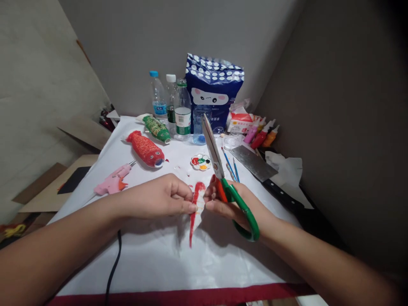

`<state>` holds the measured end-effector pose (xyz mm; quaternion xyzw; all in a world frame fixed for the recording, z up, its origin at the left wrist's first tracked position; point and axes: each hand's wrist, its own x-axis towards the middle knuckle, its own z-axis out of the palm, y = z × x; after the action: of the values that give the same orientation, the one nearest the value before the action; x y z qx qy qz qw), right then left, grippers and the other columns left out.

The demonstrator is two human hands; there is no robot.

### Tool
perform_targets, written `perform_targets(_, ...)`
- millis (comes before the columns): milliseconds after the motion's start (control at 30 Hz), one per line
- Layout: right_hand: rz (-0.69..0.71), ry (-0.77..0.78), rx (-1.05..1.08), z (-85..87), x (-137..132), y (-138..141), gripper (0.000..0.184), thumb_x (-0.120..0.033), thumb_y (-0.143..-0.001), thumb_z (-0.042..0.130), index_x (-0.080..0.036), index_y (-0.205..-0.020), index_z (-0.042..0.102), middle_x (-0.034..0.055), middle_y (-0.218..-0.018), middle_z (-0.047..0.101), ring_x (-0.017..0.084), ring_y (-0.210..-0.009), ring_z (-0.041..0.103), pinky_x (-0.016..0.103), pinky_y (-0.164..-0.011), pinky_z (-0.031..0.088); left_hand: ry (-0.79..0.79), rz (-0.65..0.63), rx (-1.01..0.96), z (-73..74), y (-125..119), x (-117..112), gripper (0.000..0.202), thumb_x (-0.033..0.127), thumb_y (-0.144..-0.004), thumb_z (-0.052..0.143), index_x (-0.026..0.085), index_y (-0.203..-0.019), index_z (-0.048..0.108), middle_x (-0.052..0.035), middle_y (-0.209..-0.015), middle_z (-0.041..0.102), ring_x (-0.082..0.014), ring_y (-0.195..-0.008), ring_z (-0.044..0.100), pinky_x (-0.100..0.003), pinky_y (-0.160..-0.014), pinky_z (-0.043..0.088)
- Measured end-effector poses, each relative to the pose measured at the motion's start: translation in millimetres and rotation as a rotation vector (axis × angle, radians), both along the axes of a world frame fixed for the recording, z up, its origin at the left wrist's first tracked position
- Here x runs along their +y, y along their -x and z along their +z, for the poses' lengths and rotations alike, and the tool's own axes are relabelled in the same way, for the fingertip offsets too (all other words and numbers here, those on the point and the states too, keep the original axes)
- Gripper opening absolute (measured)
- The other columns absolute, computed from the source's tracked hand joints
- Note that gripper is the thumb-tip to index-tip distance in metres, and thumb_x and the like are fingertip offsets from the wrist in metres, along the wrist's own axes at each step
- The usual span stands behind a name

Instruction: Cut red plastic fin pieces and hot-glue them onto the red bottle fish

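My left hand (162, 197) pinches the left edge of a clear plastic strip painted red (196, 208), held just above the white table cover (153, 259). My right hand (234, 208) pinches the strip's right edge with its fingertips. That same hand also carries green-handled scissors (223, 178), whose closed blades point up and away from me. The strip's narrow tip hangs down toward me.
A red fish bottle (145, 148) and a green one (157, 128) lie at the back left, near a pink glue gun (113, 180). Water bottles (182, 110), a blue spotted bag (213, 87), paint tubes (261, 134), a palette (200, 162), brushes (230, 163) and a cleaver (255, 163) stand behind.
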<state>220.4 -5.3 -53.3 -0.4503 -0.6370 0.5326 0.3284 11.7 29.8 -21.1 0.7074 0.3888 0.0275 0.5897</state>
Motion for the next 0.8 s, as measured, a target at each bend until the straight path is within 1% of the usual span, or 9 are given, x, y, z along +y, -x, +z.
perform_targets(133, 0.019, 0.062, 0.037, -1.7, -1, 2, 0.026, -0.036, -0.069, 0.073, -0.018, -0.078, 0.057, -0.0002, -0.072, 0.060, 0.015, -0.066, 0.056, 0.026, -0.061, 0.046, -0.076, 0.167, -0.067, 0.1, -1, 5, 0.030, 0.036, -0.082, 0.060, 0.014, -0.062, 0.054, 0.0076, -0.053, 0.034, -0.0048, -0.048, 0.025, -0.019, -0.044, 0.018)
perform_targets(267, -0.031, 0.045, 0.044, -7.8, -3, 5, 0.028, -0.036, -0.068, 0.075, -0.019, -0.077, 0.055, -0.0026, -0.068, 0.056, 0.014, -0.062, 0.053, 0.025, -0.058, 0.044, -0.064, 0.220, -0.101, -0.6, -1, 6, 0.029, 0.037, -0.082, 0.061, 0.014, -0.064, 0.057, 0.0079, -0.049, 0.036, -0.0045, -0.045, 0.026, -0.018, -0.041, 0.017)
perform_targets(333, -0.059, 0.019, 0.039, -8.6, -4, 4, 0.029, -0.037, -0.068, 0.075, -0.018, -0.078, 0.056, -0.0026, -0.068, 0.055, 0.013, -0.062, 0.052, 0.024, -0.058, 0.043, -0.004, 0.198, -0.119, 0.4, 0, 5, 0.031, 0.037, -0.081, 0.062, 0.014, -0.061, 0.056, 0.0079, -0.046, 0.036, -0.0043, -0.042, 0.026, -0.018, -0.040, 0.017)
perform_targets(400, -0.078, 0.008, 0.026, -7.6, -5, 3, 0.030, -0.039, -0.069, 0.074, -0.018, -0.079, 0.057, -0.0025, -0.068, 0.054, 0.013, -0.061, 0.050, 0.024, -0.056, 0.042, 0.089, 0.128, -0.133, 1.7, 0, 3, 0.029, 0.037, -0.080, 0.063, 0.014, -0.062, 0.060, 0.0078, -0.045, 0.037, -0.0045, -0.041, 0.026, -0.019, -0.040, 0.017)
perform_targets(500, -0.091, 0.021, 0.018, -4.8, -5, 3, 0.033, -0.043, -0.069, 0.074, -0.018, -0.081, 0.056, -0.0029, -0.067, 0.053, 0.012, -0.059, 0.048, 0.023, -0.054, 0.040, 0.201, 0.000, -0.083, 2.2, -4, -3, 0.025, 0.037, -0.083, 0.060, 0.014, -0.080, 0.071, 0.0076, -0.044, 0.039, -0.0058, -0.040, 0.029, -0.019, -0.041, 0.021)
perform_targets(567, -0.082, 0.030, 0.035, -3.7, -5, 3, 0.034, -0.045, -0.071, 0.073, -0.018, -0.083, 0.055, -0.0030, -0.066, 0.052, 0.011, -0.057, 0.046, 0.023, -0.053, 0.038, 0.205, -0.020, -0.051, 2.0, -6, -7, 0.028, 0.038, -0.085, 0.056, 0.016, -0.087, 0.073, 0.0076, -0.041, 0.039, -0.0064, -0.038, 0.030, -0.020, -0.042, 0.024)
perform_targets(633, -0.068, 0.020, 0.052, -4.1, -4, 2, 0.036, -0.049, -0.074, 0.070, -0.018, -0.083, 0.054, -0.0030, -0.065, 0.051, 0.011, -0.056, 0.044, 0.023, -0.052, 0.036, 0.138, 0.045, -0.052, 3.6, -6, -9, 0.029, 0.038, -0.085, 0.056, 0.016, -0.074, 0.072, 0.0071, -0.039, 0.040, -0.0061, -0.037, 0.031, -0.020, -0.042, 0.024)
perform_targets(733, -0.021, -0.021, 0.070, -6.1, -3, 0, 0.050, -0.068, -0.075, 0.060, -0.019, -0.074, 0.047, -0.0042, -0.060, 0.043, 0.010, -0.052, 0.038, 0.024, -0.048, 0.032, -0.072, 0.248, -0.046, 12.6, 0, -8, 0.044, 0.038, -0.082, 0.059, 0.016, -0.045, 0.055, 0.0050, -0.037, 0.039, -0.0051, -0.037, 0.031, -0.020, -0.041, 0.022)
perform_targets(800, 0.025, -0.030, 0.053, -6.3, -2, -1, 0.061, -0.082, -0.071, 0.047, -0.021, -0.070, 0.042, -0.0044, -0.059, 0.038, 0.010, -0.050, 0.035, 0.025, -0.046, 0.031, -0.199, 0.408, -0.082, 21.6, 6, -7, 0.045, 0.039, -0.081, 0.060, 0.016, -0.043, 0.054, 0.0050, -0.035, 0.038, -0.0051, -0.036, 0.029, -0.019, -0.039, 0.022)
